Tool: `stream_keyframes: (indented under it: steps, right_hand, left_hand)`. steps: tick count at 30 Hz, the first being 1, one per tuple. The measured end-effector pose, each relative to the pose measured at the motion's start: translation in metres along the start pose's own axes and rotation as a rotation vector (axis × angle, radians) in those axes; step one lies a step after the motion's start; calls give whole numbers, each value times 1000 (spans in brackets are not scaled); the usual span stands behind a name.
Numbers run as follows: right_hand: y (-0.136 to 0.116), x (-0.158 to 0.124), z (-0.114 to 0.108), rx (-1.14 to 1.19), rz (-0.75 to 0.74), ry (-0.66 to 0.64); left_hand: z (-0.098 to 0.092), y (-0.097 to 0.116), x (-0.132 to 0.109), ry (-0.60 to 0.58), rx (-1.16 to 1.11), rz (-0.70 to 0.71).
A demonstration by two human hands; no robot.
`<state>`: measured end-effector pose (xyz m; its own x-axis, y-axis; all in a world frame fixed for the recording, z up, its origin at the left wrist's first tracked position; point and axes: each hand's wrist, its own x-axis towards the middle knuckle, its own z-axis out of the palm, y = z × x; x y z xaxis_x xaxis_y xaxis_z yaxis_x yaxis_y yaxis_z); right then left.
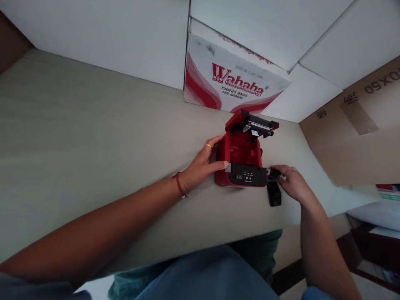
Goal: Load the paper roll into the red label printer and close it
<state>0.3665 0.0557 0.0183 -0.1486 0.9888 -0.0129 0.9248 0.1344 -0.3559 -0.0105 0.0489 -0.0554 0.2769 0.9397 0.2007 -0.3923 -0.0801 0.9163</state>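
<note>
A red and black label printer [223, 175] sits on the table with its hinged lid [250, 121] raised, baring the red hollow inside. Along its front edge runs a black panel [250, 175] with small white markings. My left hand [206, 162] grips the printer's left side, thumb on the front corner and fingers along the side wall. Close to the right front corner, my right hand [289, 181] pinches a small black piece [275, 173], whose kind I cannot make out. Just under it, a black item [274, 195] lies on the table, and I cannot tell whether the two are joined.
Behind the printer stands a white and red Wahaha water carton [237, 79], against the white tiled wall [125, 37]. A large brown cardboard box [356, 125] closes off the right side. The pale table [93, 137] stretches left, its front edge near my body.
</note>
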Motion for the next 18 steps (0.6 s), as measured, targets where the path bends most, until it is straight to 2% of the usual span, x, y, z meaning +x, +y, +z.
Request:
stream_keyframes:
  steps: [3, 5, 7, 10, 12, 13, 15, 18]
  right_hand:
    - [-2, -10, 6, -8, -6, -35]
    - [-7, -19, -5, 13, 3, -67]
    - [-14, -32, -32, 100, 19, -158]
    - [-33, -45, -87, 277, 11, -321]
    - [-55, -43, -114, 367, -88, -368]
    - [-69, -37, -119, 390, -137, -379]
    - [-101, -20, -113, 378, -189, -374]
    - [-145, 12, -76, 262, -182, -325]
  left_hand:
    - [0, 2, 0, -7, -9, 2]
    - [0, 3, -1, -6, -17, -2]
    - [0, 3, -1, -2, -19, -13]
    - [0, 3, 0, -5, -22, -22]
    - [0, 2, 1, -10, -34, -23]
    - [0, 2, 1, -13, -40, -23]
    - [0, 2, 1, -11, -47, -22]
    - [0, 1, 1, -1, -45, -9]
